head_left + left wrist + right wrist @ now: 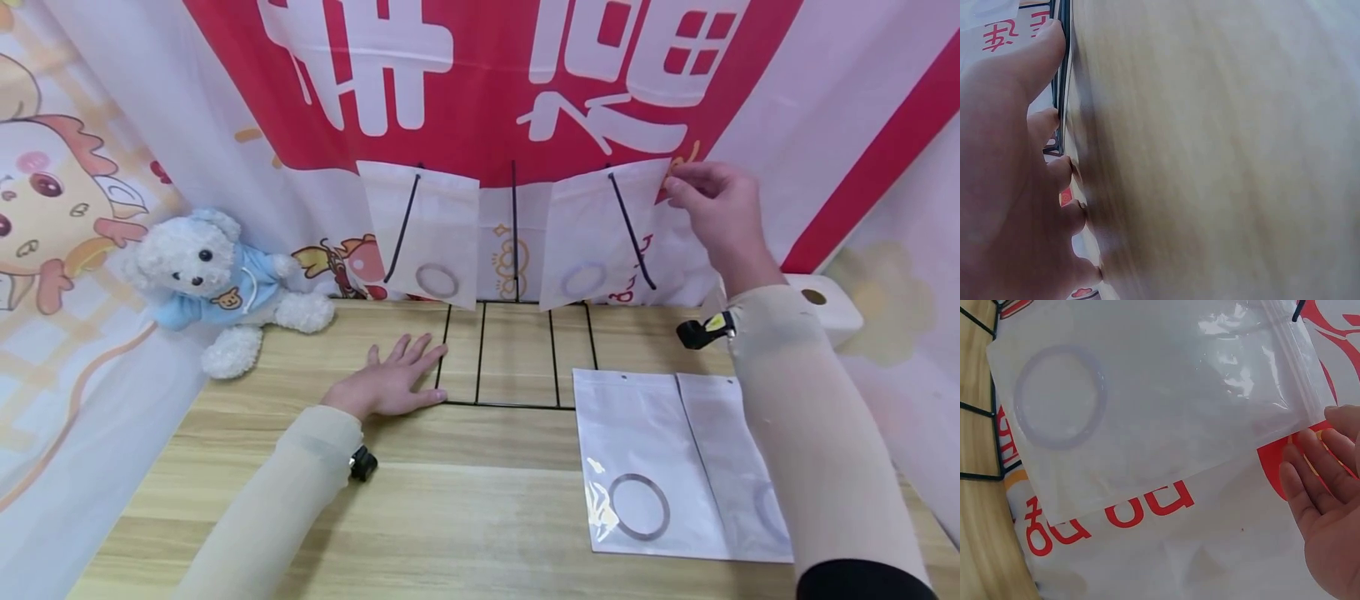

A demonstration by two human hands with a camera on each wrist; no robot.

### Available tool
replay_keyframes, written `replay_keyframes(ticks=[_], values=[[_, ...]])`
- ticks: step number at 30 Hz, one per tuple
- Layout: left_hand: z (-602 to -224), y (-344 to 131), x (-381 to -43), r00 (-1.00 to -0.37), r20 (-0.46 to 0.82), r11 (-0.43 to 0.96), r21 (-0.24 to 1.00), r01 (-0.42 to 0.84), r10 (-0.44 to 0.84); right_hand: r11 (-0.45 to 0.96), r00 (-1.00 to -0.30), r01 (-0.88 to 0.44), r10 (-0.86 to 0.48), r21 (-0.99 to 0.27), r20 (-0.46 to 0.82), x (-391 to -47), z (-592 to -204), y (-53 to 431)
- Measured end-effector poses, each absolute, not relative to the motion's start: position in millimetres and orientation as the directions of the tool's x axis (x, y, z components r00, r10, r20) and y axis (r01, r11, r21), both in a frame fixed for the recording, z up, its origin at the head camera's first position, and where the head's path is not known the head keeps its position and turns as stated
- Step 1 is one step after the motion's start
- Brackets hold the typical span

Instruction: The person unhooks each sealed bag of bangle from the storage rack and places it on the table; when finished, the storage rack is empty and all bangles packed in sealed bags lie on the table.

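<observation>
In the head view, my left hand [390, 383] rests with spread fingers on the wooden table, its fingertips and thumb at the left side of a black wire rack base [517, 406]. The left wrist view shows the same hand [1010, 169] against the table. My right hand [718, 208] is raised at the upper corner of a white zip bag [592, 233], pinching that corner between thumb and finger. This bag hangs on a black hook [630, 229] and bears a ring outline [1060, 397]. A similar bag [435, 242] hangs on the left hook.
Two more white bags [645, 450] lie overlapped on the table at front right, partly under my right forearm. A white teddy bear [217, 275] in blue sits at the left. Behind the rack hangs a red and white printed cloth [487, 100]. A white box [832, 304] stands at the right.
</observation>
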State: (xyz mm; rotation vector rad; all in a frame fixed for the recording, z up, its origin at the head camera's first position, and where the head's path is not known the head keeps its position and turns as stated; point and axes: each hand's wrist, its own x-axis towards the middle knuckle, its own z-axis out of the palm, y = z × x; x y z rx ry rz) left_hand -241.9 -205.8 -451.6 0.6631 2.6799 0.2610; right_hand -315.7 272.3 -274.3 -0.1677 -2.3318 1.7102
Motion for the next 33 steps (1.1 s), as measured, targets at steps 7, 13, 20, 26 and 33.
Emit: replay_keyframes(ticks=[7,13,20,26,33], values=[[-451,-205,-242,-0.821,-0.312,0.873,0.268,0.407,0.478,0.278,-0.967,-0.077,0.215,-0.958,0.140,-315,-275,274],[-450,-205,-242,-0.822,-0.312,0.874,0.266,0.406,0.476,0.296,-0.972,-0.076,0.191,-0.952,0.137,-312,-274,279],[-450,-204,-242,-0.822,-0.316,0.876,0.263,0.404,0.474,0.353,-0.977,-0.060,0.169,-0.934,0.127,-310,-272,282],[-451,-205,-242,-0.824,-0.310,0.876,0.263,0.405,0.474,0.367,-0.973,-0.084,0.170,-0.926,0.156,-307,-274,281],[-449,-204,-240,-0.824,-0.311,0.876,0.271,0.400,0.473,0.361,-0.966,-0.107,0.182,-0.926,0.183,-305,-275,279]])
